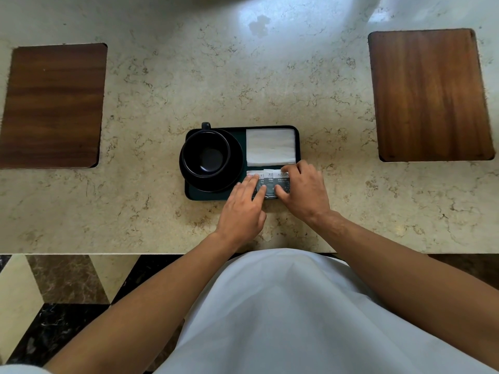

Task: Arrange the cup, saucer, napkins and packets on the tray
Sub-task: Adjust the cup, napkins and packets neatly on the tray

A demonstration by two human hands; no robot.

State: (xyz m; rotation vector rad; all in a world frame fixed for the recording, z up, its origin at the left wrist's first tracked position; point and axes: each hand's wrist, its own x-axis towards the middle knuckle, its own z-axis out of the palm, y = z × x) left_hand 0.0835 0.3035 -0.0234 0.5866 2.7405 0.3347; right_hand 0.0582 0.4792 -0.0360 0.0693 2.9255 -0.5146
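Here both hands [272,193] press packets [270,182] on tray [297,147].

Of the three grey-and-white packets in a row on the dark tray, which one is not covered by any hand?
The middle grey-and-white packet: the left hand rests on the left one, the right hand on the right one.

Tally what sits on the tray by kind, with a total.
Cup: 1
Saucer: 1
Napkin stack: 1
Packets: 3 visible, partly covered by both hands
Total: 6 on the tray
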